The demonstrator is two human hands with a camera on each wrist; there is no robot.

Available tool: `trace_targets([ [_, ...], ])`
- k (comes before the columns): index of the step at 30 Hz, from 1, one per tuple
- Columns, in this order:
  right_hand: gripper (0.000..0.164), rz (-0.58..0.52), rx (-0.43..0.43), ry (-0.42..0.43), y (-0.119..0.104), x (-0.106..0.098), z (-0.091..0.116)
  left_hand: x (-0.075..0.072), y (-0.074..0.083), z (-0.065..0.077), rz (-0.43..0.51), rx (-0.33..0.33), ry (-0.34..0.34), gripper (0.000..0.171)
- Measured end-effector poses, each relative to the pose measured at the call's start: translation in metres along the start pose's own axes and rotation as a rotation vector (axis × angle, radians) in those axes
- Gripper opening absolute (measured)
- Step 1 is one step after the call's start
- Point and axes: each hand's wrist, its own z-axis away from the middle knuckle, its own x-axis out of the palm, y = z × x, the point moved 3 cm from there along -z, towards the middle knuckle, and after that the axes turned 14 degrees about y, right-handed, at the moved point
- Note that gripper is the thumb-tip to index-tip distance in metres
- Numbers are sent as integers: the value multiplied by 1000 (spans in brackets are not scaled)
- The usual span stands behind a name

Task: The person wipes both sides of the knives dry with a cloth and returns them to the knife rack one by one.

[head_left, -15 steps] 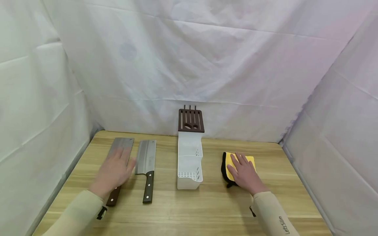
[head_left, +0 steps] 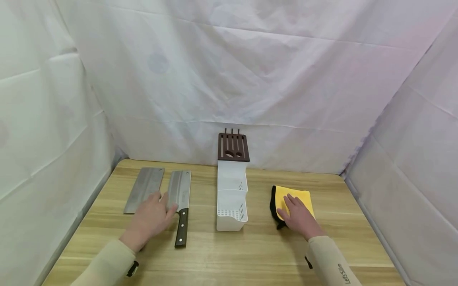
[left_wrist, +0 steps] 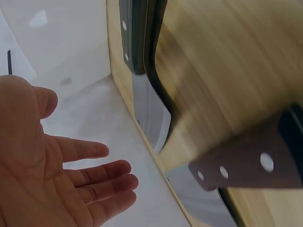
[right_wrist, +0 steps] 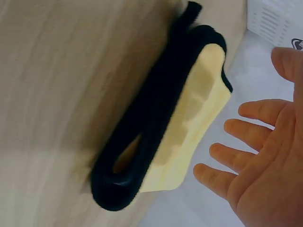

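Two cleavers lie on the wooden table at the left, blades toward the back. My left hand (head_left: 152,216) hovers over the left cleaver (head_left: 144,188), covering most of its brown handle (left_wrist: 236,165) in the head view. Just right of that hand lies the second cleaver (head_left: 180,186), its dark handle (head_left: 181,228) toward me. The left wrist view has the fingers (left_wrist: 102,184) spread and apart from both knives. On the right, my right hand (head_left: 298,216) hangs above a folded yellow cloth (right_wrist: 184,127) with black edging, fingers extended, holding nothing.
A white plastic holder (head_left: 231,225) with a brown slotted top (head_left: 233,147) stands mid-table near the back. White cloth curtains (head_left: 229,79) enclose the table (head_left: 229,262) at the back and sides.
My left hand has drawn back toward me and to the right, uncovering more of the left cleaver's blade. My right hand has shifted slightly toward me over the cloth.
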Motion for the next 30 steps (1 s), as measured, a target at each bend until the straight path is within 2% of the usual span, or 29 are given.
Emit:
trace_targets([
  [5,70,22,17,-7,9,7,3,10,8,3,-43,38,-8,60],
  [12,73,24,23,-14,17,15,7,20,22,7,-69,61,-48,50],
  [18,74,0,41,-32,21,21,10,29,30,10,-82,59,-68,51],
  [24,76,52,19,-35,23,26,8,34,36,13,-108,46,-106,55],
  [30,73,97,1,-44,16,28,0,37,37,16,-130,64,-101,57],
])
